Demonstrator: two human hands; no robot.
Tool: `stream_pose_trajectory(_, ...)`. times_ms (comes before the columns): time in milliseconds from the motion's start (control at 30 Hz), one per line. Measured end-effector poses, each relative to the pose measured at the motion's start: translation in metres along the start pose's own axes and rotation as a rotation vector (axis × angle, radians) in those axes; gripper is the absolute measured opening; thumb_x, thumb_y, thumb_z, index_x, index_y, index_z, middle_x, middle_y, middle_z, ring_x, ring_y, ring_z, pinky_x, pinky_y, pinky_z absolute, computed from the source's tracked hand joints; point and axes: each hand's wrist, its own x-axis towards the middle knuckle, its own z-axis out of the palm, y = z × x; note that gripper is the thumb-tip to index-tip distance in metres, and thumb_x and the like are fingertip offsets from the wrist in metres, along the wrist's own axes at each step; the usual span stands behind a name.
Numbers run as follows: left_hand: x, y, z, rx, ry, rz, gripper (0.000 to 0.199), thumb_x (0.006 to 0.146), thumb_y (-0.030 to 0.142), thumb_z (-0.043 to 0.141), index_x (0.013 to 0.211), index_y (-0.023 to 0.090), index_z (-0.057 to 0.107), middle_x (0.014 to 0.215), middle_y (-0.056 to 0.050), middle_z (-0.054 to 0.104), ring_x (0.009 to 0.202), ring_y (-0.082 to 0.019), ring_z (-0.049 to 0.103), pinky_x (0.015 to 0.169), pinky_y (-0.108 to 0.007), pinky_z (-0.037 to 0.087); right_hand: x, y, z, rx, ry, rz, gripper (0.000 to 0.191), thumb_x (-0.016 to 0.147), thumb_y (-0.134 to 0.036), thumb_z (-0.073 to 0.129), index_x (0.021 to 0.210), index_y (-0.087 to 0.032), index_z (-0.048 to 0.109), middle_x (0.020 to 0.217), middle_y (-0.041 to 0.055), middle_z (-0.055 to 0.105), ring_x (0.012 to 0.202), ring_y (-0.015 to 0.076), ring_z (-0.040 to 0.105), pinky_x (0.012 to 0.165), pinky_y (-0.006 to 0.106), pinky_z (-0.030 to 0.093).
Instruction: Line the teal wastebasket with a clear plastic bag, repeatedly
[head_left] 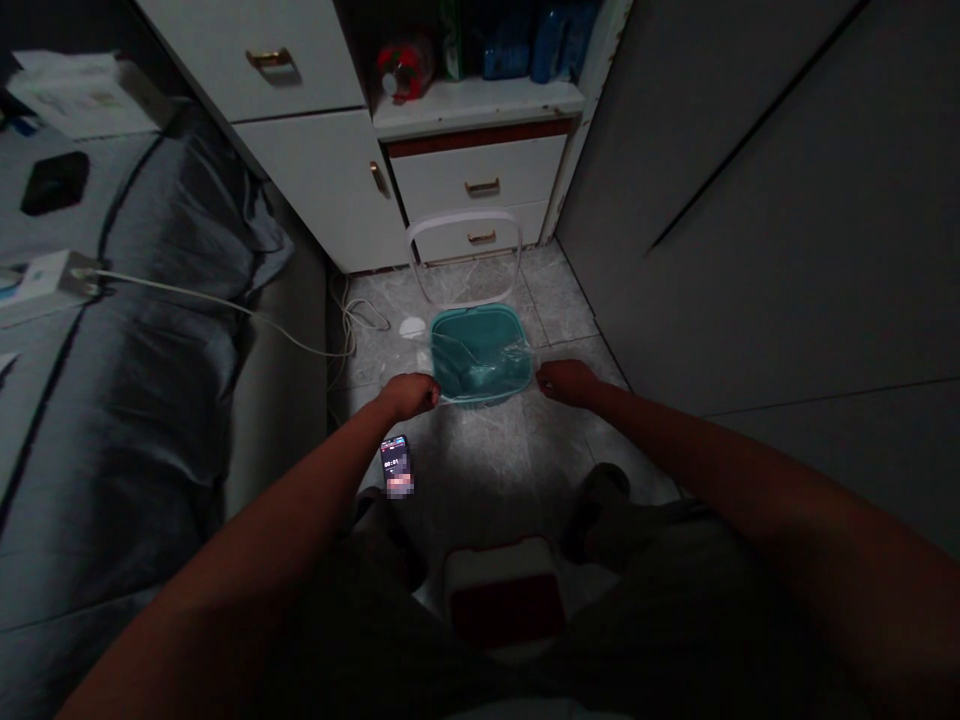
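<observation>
A teal bin stands on the floor in front of me, its opening facing up. Thin clear plastic, which looks like a bag, stretches across the bin's mouth. At the near left corner, my left hand is closed on the plastic's edge. My right hand grips the other side of it, just right of the bin, with fingers pinched. Behind the bin, a white ring-shaped frame leans up toward the drawers. A small white item lies left of the bin; its kind is unclear.
A lit phone lies on the floor near my left foot. White cabinets and drawers stand ahead, a grey panel rises at right, and a bed is at left. A cable trails down to the floor. A stool sits between my legs.
</observation>
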Motion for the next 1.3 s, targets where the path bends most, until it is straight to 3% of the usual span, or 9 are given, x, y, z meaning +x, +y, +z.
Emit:
stream_pose_trajectory(200, 0.003, -0.004, 0.007, 0.019, -0.056, -0.023, 0.015, 0.084, 0.024, 0.07, 0.094, 0.028, 0.081, 0.105, 0.0, 0.082, 0.099, -0.021, 0.073, 0.077, -0.027, 0.048, 0.005, -0.003, 0.002, -0.053, -0.046, -0.019, 0.028, 0.103, -0.025, 0.05, 0.109, -0.016, 0.076, 0.122, 0.016, 0.076, 0.111, 0.0295, 0.072, 0.087, 0.034, 0.052)
stream_pose_trajectory(467, 0.002, -0.011, 0.005, 0.013, 0.083, -0.14, 0.032, 0.091, 0.032, 0.062, 0.117, 0.028, 0.081, 0.118, -0.005, 0.079, 0.106, -0.026, 0.073, 0.083, -0.031, 0.052, 0.018, 0.003, 0.014, 0.133, 0.104, 0.172, 0.027, 0.1, -0.029, 0.058, 0.112, -0.019, 0.08, 0.12, 0.0131, 0.078, 0.108, 0.0296, 0.074, 0.092, 0.037, 0.055)
stream_pose_trajectory(600, 0.001, -0.014, 0.002, -0.126, 0.138, -0.287, 0.049, 0.09, 0.046, 0.064, 0.133, 0.026, 0.076, 0.121, -0.006, 0.079, 0.107, -0.027, 0.074, 0.087, -0.033, 0.054, 0.027, 0.009, 0.014, 0.503, 0.221, 0.31, 0.034, 0.093, -0.017, 0.064, 0.123, -0.021, 0.079, 0.121, 0.0082, 0.079, 0.11, 0.0232, 0.074, 0.098, 0.033, 0.055)
stream_pose_trajectory(733, 0.002, -0.014, -0.005, -0.267, 0.229, -0.45, 0.039, 0.094, 0.048, 0.059, 0.115, 0.024, 0.081, 0.114, -0.007, 0.081, 0.104, -0.026, 0.074, 0.088, -0.033, 0.054, 0.036, 0.011, 0.006, 1.117, 0.224, 0.589, 0.041, 0.093, -0.016, 0.064, 0.134, -0.011, 0.066, 0.088, 0.0056, 0.075, 0.067, 0.016, 0.072, 0.067, 0.027, 0.058)
stream_pose_trajectory(833, 0.001, -0.009, -0.015, -0.255, 0.367, -0.553, 0.031, 0.096, 0.048, 0.057, 0.1, 0.023, 0.076, 0.1, -0.008, 0.08, 0.098, -0.027, 0.074, 0.08, -0.033, 0.052, 0.036, 0.004, -0.002, 1.311, 0.309, 0.706, 0.037, 0.093, -0.015, 0.061, 0.13, -0.013, 0.058, 0.084, 0.0023, 0.069, 0.061, 0.0153, 0.07, 0.059, 0.025, 0.054)
stream_pose_trajectory(900, 0.001, -0.002, -0.022, -0.234, 0.473, -0.594, 0.028, 0.097, 0.048, 0.058, 0.103, 0.023, 0.07, 0.096, -0.007, 0.079, 0.093, -0.026, 0.073, 0.075, -0.032, 0.049, 0.031, -0.006, -0.006, 1.132, 0.435, 0.691, 0.032, 0.09, -0.015, 0.062, 0.121, -0.016, 0.058, 0.093, 0.0038, 0.068, 0.07, 0.0166, 0.07, 0.063, 0.026, 0.055)
stream_pose_trajectory(1000, 0.004, 0.005, -0.03, -0.239, 0.567, -0.606, 0.034, 0.099, 0.048, 0.06, 0.124, 0.025, 0.061, 0.096, -0.005, 0.077, 0.09, -0.026, 0.073, 0.071, -0.031, 0.047, 0.019, -0.025, -0.007, 0.678, 0.586, 0.51, 0.024, 0.086, -0.017, 0.061, 0.111, -0.019, 0.061, 0.115, 0.0084, 0.066, 0.081, 0.0171, 0.069, 0.074, 0.029, 0.054)
stream_pose_trajectory(1167, 0.015, 0.002, -0.03, -0.188, 0.523, -0.496, 0.057, 0.101, 0.05, 0.06, 0.153, 0.028, 0.05, 0.117, -0.009, 0.076, 0.109, -0.029, 0.072, 0.081, -0.034, 0.051, 0.013, -0.045, -0.005, 0.255, 0.408, 0.107, 0.046, 0.095, -0.015, 0.049, 0.136, -0.027, 0.065, 0.154, 0.0077, 0.052, 0.09, 0.0177, 0.071, 0.075, 0.03, 0.053)
stream_pose_trajectory(1300, 0.027, -0.009, -0.028, -0.154, 0.444, -0.497, 0.043, 0.104, 0.048, 0.054, 0.14, 0.027, 0.066, 0.129, -0.011, 0.073, 0.115, -0.03, 0.071, 0.085, -0.036, 0.053, 0.025, -0.038, -0.003, 0.147, 0.346, 0.074, 0.046, 0.102, -0.021, 0.047, 0.145, -0.031, 0.063, 0.162, 0.005, 0.048, 0.101, 0.0205, 0.072, 0.079, 0.032, 0.054)
